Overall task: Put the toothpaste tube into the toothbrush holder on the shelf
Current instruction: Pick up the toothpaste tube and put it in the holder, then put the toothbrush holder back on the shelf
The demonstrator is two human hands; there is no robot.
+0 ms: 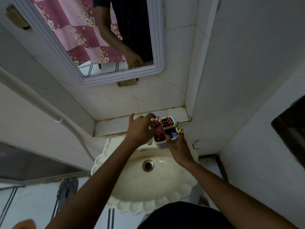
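Note:
A white toothbrush holder with several compartments is at the front edge of the tiled shelf, above the sink's back rim. My right hand grips its front wall from below. The red toothpaste tube stands upright in the holder's left compartment. My left hand curls over the tube's top end, fingertips touching it. Toothbrushes with purple and green handles stick out of the right side. I cannot tell whether the holder rests on anything.
A cream scalloped sink with a metal drain lies below the shelf. A white-framed mirror hangs on the tiled wall above. A white pipe runs down the left wall. Sandals lie on the floor at the left.

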